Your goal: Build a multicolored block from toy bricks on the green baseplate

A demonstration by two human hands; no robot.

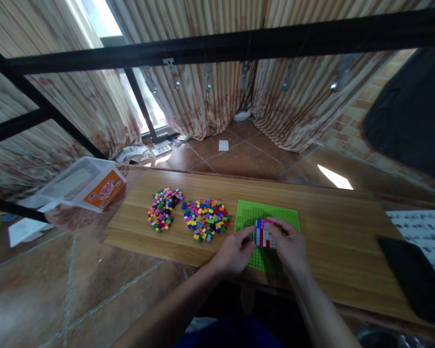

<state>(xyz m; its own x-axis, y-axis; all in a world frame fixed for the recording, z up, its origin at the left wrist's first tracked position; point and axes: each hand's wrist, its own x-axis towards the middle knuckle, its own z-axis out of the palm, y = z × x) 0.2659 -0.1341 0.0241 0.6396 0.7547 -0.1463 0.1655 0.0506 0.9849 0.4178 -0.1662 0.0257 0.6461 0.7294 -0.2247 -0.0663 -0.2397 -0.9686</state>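
Observation:
A small block of joined toy bricks (265, 237), with red, white, blue and pink pieces, is held over the green studded baseplate (291, 216). My left hand (236, 251) grips its left side between thumb and fingers. On the other side, my right hand (291, 246) is closed round the right and far edge, its fingers partly covering the bricks. Whether the block touches the baseplate cannot be made out. To the left of the baseplate lies a pile of loose colourful bricks (207, 217). Farther left is a second, curved pile of smaller bricks (161, 210).
The wooden table (340, 232) carries all this. A clear plastic box (76, 183) with an orange label stands beyond its left end. At the right are a black flat object (413, 275) and a printed sheet (423, 232). A black metal bar (217, 46) crosses above.

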